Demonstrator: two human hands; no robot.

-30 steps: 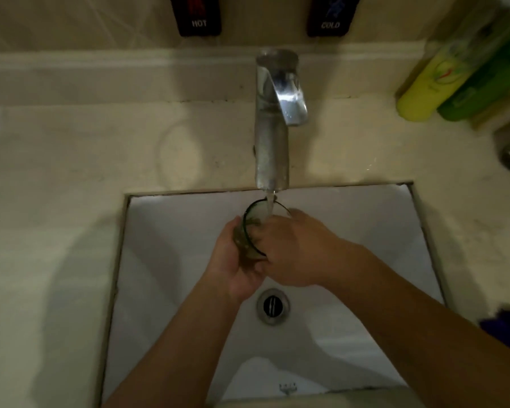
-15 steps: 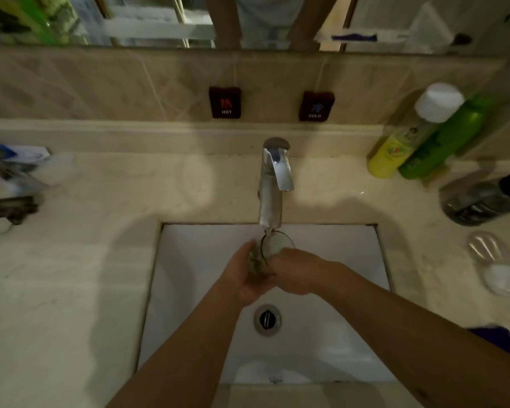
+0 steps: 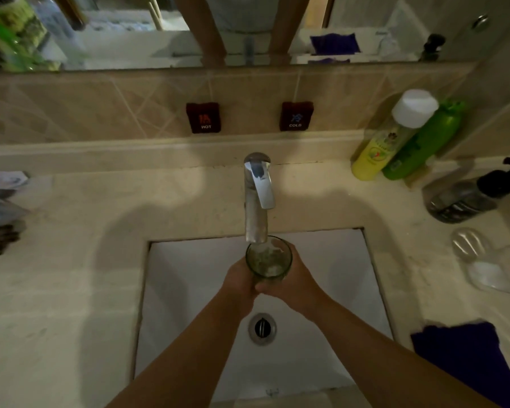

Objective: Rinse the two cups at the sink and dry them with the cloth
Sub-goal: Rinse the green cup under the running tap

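Both my hands wrap one clear cup (image 3: 268, 259), held upright under the tap spout (image 3: 256, 228) over the white sink (image 3: 189, 290). My left hand (image 3: 238, 279) curls its fingers around the cup's left side; my right hand (image 3: 292, 279) clamps the other side. A second cup (image 3: 468, 245) lies on the counter, well off to my right, with the purple cloth (image 3: 460, 351) nearer me. Wet glass is likely slippery; a loosened grip could drop it into the basin.
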